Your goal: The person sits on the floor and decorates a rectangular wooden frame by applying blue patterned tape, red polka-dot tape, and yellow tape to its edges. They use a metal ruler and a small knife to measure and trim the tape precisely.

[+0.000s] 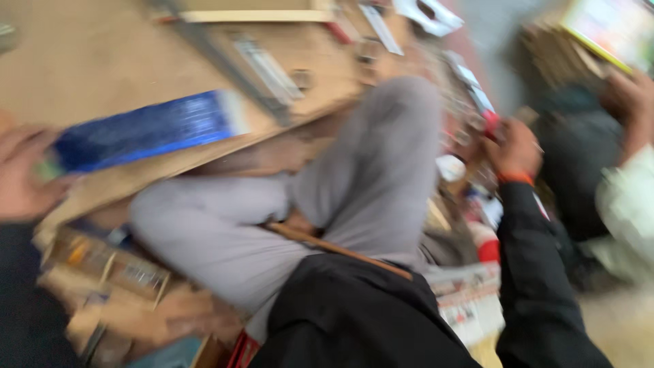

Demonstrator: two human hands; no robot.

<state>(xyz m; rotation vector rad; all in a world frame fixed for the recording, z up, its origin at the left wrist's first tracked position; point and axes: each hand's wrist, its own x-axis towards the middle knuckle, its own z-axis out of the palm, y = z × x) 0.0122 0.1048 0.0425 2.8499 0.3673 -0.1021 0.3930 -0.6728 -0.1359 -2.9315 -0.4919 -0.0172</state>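
Head view, heavily blurred by motion. The person sits cross-legged, the grey-trousered knees (327, 197) filling the centre of the frame, with a black garment (354, 313) in the near foreground. The left hand (24, 174), at the left edge, grasps the near end of a long blue box (146, 129), which lies tilted across a flat sheet of brown cardboard (122, 180) (its far end, paler, points toward the upper right). The right hand (512, 146), in a black sleeve with an orange cuff (516, 178), is clenched around a small thin object that the blur leaves unidentifiable; it is raised at the right of the knees, well apart from the blue box. Beneath the left knee sit further cardboard pieces and printed packs (116, 266). A brown board (293, 54) bearing small metal parts lies beyond the knees. Printed paper (470, 300) rests on the floor by the right sleeve. At the far right another person's arm (630, 177), in a pale sleeve, reaches up toward a stack with a colourful sheet (613, 27).
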